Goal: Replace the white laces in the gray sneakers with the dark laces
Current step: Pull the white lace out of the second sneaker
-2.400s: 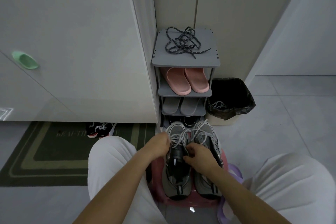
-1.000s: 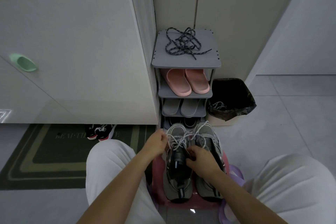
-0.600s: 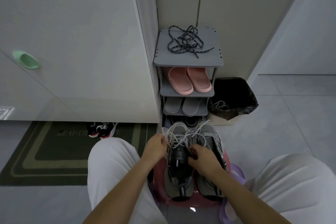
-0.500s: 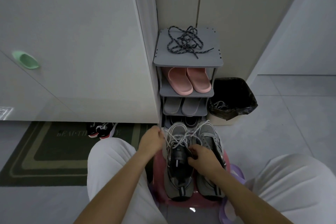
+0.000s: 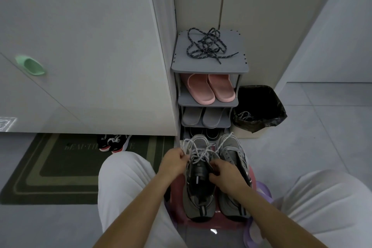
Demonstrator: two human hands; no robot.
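Left of the corner, 1 white cabinet door [image 5: 90, 46] takes up most of what I see. Below it lies 1 dark doormat [image 5: 50, 167], with 1 pair of black-and-red shoes [image 5: 112, 143] at its far edge. Straight ahead stands 1 gray shoe rack [image 5: 181, 66] with 4 levels, and 1 bin [image 5: 277, 115] lined with a black bag sits just beside it on the right. A pale tangle lies inside the bin.

Between my 2 knees is 1 pink stool [image 5: 177, 187] carrying the 2 gray sneakers [image 5: 233, 153], side by side, toes toward the rack. The rack holds 1 pair of pink slippers [image 5: 211, 88] and, 1 level lower, 1 pair of gray slippers [image 5: 203, 117].

My right hand [image 5: 227, 175] has its fingers [image 5: 213, 169] curled onto the opening of the left sneaker [image 5: 198, 193]. My left hand [image 5: 174, 162] has its fingers pinched together on the white laces [image 5: 198, 152], loose over both sneakers. The dark laces [image 5: 207, 46] lie in 1 tangle on the rack's top level, well apart from my hands. Smallest is 1 green handle [image 5: 30, 65] on the door.
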